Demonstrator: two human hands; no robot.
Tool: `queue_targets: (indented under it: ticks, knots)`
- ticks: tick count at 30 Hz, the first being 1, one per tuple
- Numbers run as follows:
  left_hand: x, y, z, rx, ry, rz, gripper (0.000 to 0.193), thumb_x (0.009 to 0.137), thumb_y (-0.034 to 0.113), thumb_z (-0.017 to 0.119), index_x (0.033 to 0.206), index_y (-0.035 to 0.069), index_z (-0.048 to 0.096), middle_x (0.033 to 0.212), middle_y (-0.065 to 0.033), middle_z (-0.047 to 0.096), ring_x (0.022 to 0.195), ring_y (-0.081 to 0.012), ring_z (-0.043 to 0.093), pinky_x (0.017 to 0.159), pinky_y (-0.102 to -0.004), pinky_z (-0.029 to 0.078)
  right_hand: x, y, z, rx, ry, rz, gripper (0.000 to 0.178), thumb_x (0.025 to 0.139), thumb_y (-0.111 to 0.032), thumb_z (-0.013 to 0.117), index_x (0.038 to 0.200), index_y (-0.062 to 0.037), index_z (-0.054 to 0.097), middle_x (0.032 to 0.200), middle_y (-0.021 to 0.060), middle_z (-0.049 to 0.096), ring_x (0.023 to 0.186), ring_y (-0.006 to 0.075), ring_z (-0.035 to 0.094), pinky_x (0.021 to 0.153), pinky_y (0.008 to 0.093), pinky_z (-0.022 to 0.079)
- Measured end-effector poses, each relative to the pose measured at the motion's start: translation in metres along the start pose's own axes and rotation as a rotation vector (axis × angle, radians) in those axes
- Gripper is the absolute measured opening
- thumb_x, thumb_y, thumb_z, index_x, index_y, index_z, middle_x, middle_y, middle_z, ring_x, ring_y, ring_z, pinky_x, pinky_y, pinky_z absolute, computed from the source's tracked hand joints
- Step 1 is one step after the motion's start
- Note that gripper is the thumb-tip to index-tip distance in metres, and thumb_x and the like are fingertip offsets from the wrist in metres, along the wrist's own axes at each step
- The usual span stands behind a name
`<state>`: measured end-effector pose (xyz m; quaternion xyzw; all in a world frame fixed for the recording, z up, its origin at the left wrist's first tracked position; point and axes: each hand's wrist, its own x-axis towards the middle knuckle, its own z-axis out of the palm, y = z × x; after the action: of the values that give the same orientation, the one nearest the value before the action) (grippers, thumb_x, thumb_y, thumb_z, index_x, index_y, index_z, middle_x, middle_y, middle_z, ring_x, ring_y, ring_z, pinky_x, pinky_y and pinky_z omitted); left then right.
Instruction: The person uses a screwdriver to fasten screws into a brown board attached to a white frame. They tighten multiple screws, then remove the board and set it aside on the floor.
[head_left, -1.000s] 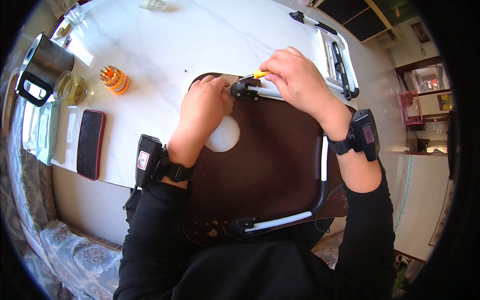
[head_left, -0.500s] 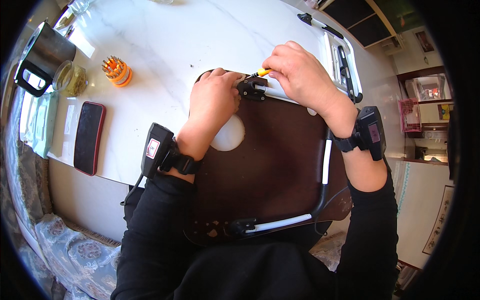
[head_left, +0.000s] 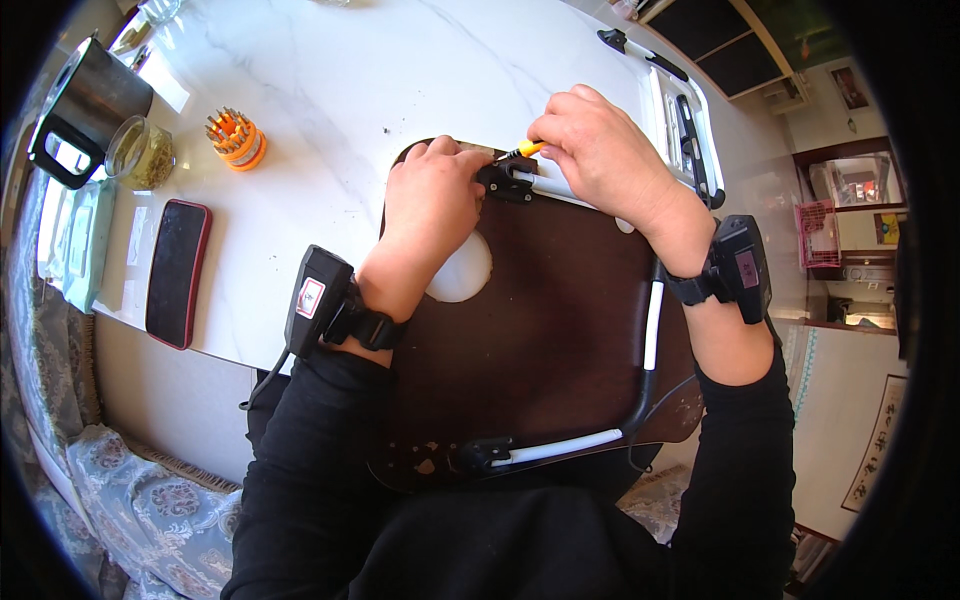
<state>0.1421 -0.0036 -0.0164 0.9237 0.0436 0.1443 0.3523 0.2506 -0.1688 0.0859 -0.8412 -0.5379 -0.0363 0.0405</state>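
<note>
A small screwdriver with a yellow handle (head_left: 529,147) is held in my right hand (head_left: 600,150), its fingers closed round the handle end. It slants down leftward to a black hinge bracket (head_left: 508,186) on a dark brown board (head_left: 540,310). My left hand (head_left: 436,195) lies over the board's far left corner with bent fingers. Its index finger and thumb come close to the screwdriver's tip; what they pinch, if anything, is hidden. A white leg tube (head_left: 552,187) runs from the bracket under my right hand. The second bracket (head_left: 488,455) is at the board's near edge.
On the white marble-look table (head_left: 330,80) stand an orange bit holder (head_left: 240,150) with several bits, a glass jar (head_left: 142,155) and a steel pitcher (head_left: 95,105). A phone (head_left: 178,275) lies at the left edge. Another white-and-black leg frame (head_left: 690,140) lies at the right.
The screwdriver and my right hand stay nearly in place, with a slight shift of the fingers. My left hand has moved a little to the right along the bracket.
</note>
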Motion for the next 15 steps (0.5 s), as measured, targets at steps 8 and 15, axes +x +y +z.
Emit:
queue_targets:
  ticks: [8, 15]
  knots:
    - [0.0, -0.001, 0.002, 0.009, 0.006, 0.0, 0.037, 0.078, 0.006, 0.07, 0.113, 0.015, 0.075, 0.097, -0.0077, 0.066, 0.1, -0.0324, 0.061, 0.089, -0.0413, 0.051, 0.005, -0.002, -0.003, -0.013, 0.013, -0.059, 0.004, 0.08, -0.003, 0.068, 0.083, -0.0051, 0.069, 0.089, 0.0081, 0.061, 0.096, 0.0289, 0.058, 0.086, 0.0399, 0.053]
    - [0.007, -0.002, 0.003, -0.085, 0.016, -0.037, 0.023, 0.086, 0.011, 0.069, 0.108, 0.013, 0.076, 0.097, -0.0081, 0.067, 0.096, -0.0315, 0.063, 0.087, -0.041, 0.051, 0.029, -0.005, -0.01, -0.117, -0.077, -0.3, 0.005, 0.078, 0.0, 0.066, 0.079, -0.0045, 0.068, 0.089, 0.007, 0.061, 0.099, 0.0266, 0.058, 0.085, 0.0374, 0.054]
